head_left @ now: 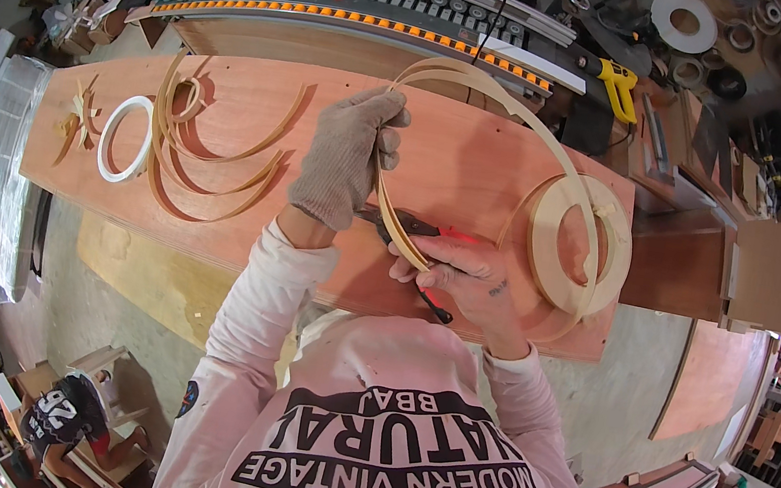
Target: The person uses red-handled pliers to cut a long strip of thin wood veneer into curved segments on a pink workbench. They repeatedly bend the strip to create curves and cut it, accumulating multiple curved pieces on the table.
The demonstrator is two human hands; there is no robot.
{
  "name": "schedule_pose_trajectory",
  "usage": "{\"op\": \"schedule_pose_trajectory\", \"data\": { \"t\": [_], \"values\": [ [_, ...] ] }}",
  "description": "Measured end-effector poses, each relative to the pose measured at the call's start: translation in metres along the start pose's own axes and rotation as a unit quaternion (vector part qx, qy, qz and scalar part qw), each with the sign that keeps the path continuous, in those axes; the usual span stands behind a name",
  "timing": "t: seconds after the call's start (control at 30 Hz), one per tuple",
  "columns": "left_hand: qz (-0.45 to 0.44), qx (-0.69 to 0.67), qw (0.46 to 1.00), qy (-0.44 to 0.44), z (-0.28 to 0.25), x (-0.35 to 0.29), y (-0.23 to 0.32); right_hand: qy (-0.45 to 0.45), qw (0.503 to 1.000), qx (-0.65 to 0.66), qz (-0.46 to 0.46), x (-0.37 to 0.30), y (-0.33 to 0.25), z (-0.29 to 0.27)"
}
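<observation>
My left hand (349,147), in a grey knitted glove, is closed on a thin, pale wood-coloured edging strip (391,229) above the workbench. My bare right hand (457,272) pinches the strip lower down, near my body. From my left hand the strip arcs up and over to the right, toward a flat roll of the same banding (547,242) lying on the bench. Beneath my hands lies a black and red hand tool (423,228), partly hidden, so its kind is unclear. Several loose curved strips (198,215) rest to the left, beside a white ring (104,151).
The reddish plywood bench top (326,270) spans left to right. Short strip scraps (81,117) lie at its left end. Behind it stands a long roller machine (345,10) with an orange-marked edge, near a yellow heat gun (618,88). Another person (67,413) is at lower left.
</observation>
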State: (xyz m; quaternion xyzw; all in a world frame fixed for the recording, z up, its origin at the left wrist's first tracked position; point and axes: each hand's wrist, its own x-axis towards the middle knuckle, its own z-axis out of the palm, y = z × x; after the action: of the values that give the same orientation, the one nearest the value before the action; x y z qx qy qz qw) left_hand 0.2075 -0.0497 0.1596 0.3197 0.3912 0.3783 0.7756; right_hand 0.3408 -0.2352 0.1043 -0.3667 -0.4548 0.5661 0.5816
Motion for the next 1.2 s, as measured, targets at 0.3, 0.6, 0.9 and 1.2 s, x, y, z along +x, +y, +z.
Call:
{"op": "schedule_pose_trajectory", "data": {
  "t": [0.3,0.6,0.9,1.2],
  "values": [
    [0.024,-0.021,0.998,0.057,-0.004,-0.006,-0.001,0.023,0.999,0.031,-0.025,0.005,0.005,-0.009],
    [0.016,-0.129,0.991,0.028,0.0,-0.015,-0.018,0.17,0.979,-0.102,-0.047,0.007,-0.007,0.015],
    [0.015,-0.144,0.988,0.048,0.028,-0.065,-0.028,0.156,0.923,-0.319,-0.146,0.01,-0.017,0.029],
    [0.001,-0.186,0.982,0.03,0.018,-0.061,-0.022,0.08,0.976,-0.161,-0.123,0.019,-0.009,0.01]
  ]
}}
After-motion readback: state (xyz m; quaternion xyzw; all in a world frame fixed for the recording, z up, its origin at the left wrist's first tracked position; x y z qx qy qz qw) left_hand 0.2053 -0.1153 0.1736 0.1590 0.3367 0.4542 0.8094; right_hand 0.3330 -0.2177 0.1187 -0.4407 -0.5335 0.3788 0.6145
